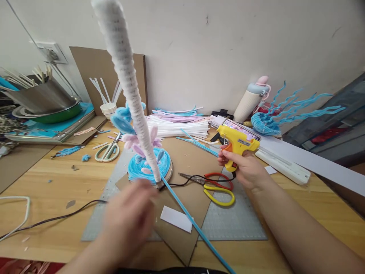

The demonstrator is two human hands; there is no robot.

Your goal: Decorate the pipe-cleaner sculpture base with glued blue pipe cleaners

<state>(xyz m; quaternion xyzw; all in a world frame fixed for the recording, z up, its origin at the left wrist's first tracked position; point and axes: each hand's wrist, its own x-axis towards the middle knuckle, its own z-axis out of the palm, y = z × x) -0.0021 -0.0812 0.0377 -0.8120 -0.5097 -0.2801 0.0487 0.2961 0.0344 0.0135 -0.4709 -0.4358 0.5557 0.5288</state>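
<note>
My right hand (246, 165) grips a yellow hot glue gun (239, 140) by its handle, nozzle pointing left. My left hand (129, 220), smeared by motion, is low in front of a round base wound with blue pipe cleaner (164, 158); its fingers look curled, but I cannot tell what they hold. A tall white fuzzy column (125, 68) rises from the base's near edge, leaning left. Behind it are pink and blue fuzzy petals (121, 120). A long blue pipe cleaner (185, 211) runs from the column's foot toward me.
Red-and-yellow-handled scissors (219, 196) and a white card piece (176, 219) lie on cardboard over a grey cutting mat (236, 224). Green-handled scissors (107, 152) lie left. Bundled pipe cleaners (179, 127), a bottle (249, 101) and a blue wavy-stranded piece (265, 123) stand behind. A black cord (62, 217) crosses the table.
</note>
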